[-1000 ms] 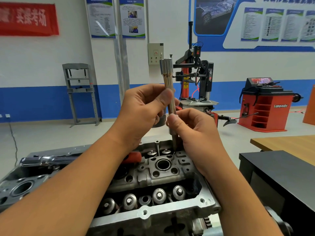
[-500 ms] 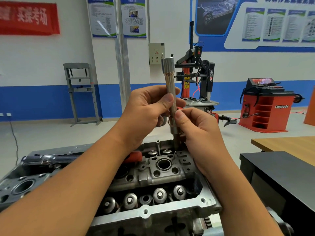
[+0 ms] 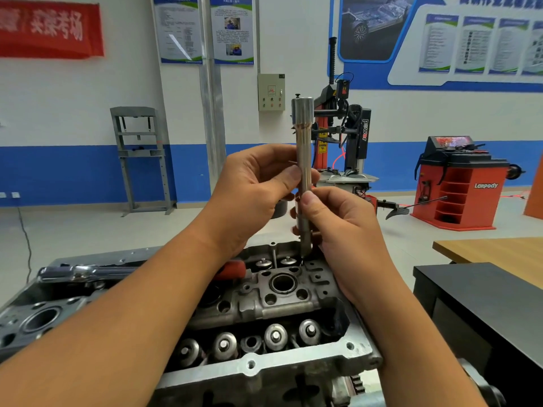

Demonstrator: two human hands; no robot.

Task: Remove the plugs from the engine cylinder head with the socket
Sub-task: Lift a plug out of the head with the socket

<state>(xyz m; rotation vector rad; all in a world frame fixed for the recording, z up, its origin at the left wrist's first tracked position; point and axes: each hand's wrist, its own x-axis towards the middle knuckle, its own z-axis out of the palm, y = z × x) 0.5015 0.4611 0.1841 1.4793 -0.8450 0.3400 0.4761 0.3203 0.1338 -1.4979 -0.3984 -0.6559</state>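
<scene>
The engine cylinder head (image 3: pixel 264 306), a big rigid metal casting likely far too heavy to shift, is lying near and central, with a red-handled tool (image 3: pixel 232 270) resting across its far left side. The long steel socket (image 3: pixel 303 171) is being held upright above the far right edge, pinched at mid-shaft by the left hand (image 3: pixel 249 192) and lower down by the right hand (image 3: pixel 340 218). It is judged stiff, smooth and somewhat slippery, so the shaft is best gripped firmly; the valve springs (image 3: pixel 276 336) and a black table (image 3: pixel 484 295) at right are crowding the work.

Both hands, left (image 3: pixel 252 189) and right (image 3: pixel 338 221), grip the upright socket (image 3: pixel 303 148) over the cylinder head (image 3: pixel 282 301), perhaps touching it.
</scene>
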